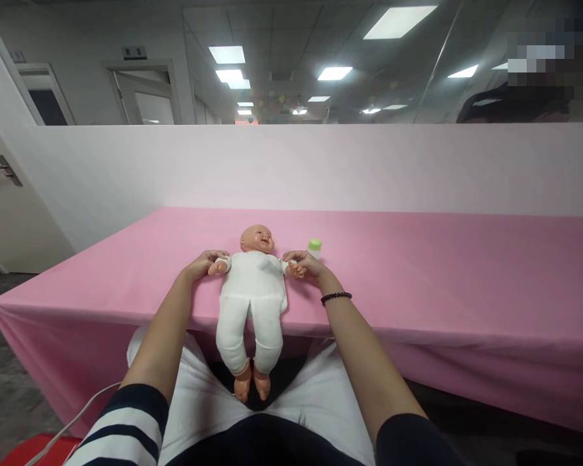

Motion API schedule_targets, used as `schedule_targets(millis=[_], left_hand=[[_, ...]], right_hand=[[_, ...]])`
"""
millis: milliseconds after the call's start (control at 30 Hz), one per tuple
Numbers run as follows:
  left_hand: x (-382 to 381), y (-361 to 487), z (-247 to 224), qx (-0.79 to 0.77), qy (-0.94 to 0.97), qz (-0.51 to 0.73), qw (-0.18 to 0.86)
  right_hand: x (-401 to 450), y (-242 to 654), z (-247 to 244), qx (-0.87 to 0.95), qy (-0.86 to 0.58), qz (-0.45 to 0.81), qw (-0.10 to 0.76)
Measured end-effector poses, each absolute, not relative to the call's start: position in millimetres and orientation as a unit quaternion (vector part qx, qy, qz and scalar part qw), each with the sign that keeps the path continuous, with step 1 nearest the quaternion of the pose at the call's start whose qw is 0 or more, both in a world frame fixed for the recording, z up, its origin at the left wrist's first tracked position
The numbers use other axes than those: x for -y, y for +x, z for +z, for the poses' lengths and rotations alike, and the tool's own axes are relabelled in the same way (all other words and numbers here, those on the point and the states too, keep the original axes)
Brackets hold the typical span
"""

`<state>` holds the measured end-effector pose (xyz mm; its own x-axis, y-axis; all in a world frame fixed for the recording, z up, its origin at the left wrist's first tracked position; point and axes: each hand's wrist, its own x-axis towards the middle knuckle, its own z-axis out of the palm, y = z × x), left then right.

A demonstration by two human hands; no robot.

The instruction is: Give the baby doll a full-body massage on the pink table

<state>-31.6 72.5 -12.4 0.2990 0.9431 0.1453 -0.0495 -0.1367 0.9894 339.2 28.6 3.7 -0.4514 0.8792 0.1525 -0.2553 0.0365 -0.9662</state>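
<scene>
A baby doll (252, 291) in a white outfit lies on its back on a pink-covered table (418, 259), head toward the far side and 2 legs hanging over the near edge toward your lap. The far edge of the table meets a white wall (291, 168) well beyond the doll's head. The tabletop runs a long way past your right hand to the right border of the view, while its left corner ends nearer, in front of a beige door (10, 207).

Your 2 hands work at the doll's 2 outstretched arms. Your left hand (204, 264) is curled closed around the doll's wrist on that side. Your right hand (306, 265) pinches the doll's other hand between thumb and fingers.

There is 1 small bottle (314, 248) with a green cap, just beyond your right hand and partly hidden by it. You have 1 dark beaded bracelet (336, 298) on your right wrist and 1 striped sleeve (126, 421) on your left arm. Low on the left lies 1 white cable (72, 424)
</scene>
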Motion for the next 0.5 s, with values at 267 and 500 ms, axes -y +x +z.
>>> schedule_targets(millis=[267,500], left_hand=[[-68.5,-34.4,-9.8,-0.361,0.611,0.428,0.559],[-64.4,-33.2,-6.6,-0.353,0.63,0.408,0.558]], right_hand=[[-31.6,343.6,1.9,0.612,-0.296,0.597,0.426],[-34.5,344.4,-1.1,0.618,-0.286,0.604,0.414]])
